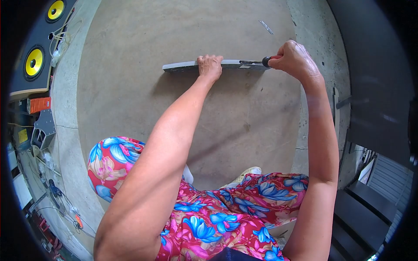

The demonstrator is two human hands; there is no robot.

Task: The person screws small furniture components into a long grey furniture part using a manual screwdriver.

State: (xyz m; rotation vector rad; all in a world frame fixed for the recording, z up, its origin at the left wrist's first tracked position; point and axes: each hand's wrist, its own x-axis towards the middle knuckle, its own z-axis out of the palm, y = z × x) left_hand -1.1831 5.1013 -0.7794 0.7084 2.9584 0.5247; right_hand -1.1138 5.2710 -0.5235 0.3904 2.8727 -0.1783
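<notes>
A long narrow board (183, 66) with a pale top edge and a dark side stands on the brown floor in front of me. My left hand (210, 66) is closed over its top edge, near the middle, fingers wrapped to the far side. At the board's right end, my right hand (292, 61) grips the red and black handle of a screwdriver (266, 61). The tool's metal shaft points left and overlaps the board's pale edge in this view. Just below the shaft, a small whitish patch shows on the dark side.
A thin silvery strip (266, 27) lies on the floor beyond the board. Speakers with yellow cones (33, 62) stand at the left, above an orange box (39, 105) and cables. A large dark panel (374, 78) and dark slats (361, 213) line the right side.
</notes>
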